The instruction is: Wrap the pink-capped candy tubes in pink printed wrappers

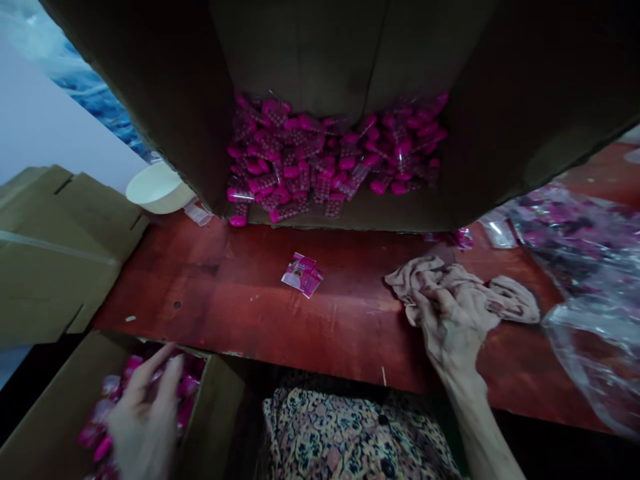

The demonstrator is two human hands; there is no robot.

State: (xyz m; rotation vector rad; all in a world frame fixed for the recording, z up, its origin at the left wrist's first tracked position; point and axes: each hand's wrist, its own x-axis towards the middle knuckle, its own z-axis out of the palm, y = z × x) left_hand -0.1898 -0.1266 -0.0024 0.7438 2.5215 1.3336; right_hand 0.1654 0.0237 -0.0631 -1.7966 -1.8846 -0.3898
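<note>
Cloth (470, 283) lay bunched on the table (225, 320), soft and light, we judged, best gathered by its folds, where our right hand (455, 333) rested, grip unreadable, while our left hand (145, 413), fingers parted, hung blurred over pink packages (187, 390)!

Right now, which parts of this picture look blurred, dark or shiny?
In the head view, the left hand is smeared by blur, the right hand less so; in the same view, the large box has side walls deep in shadow, and the clear plastic bag shows glare.
</note>
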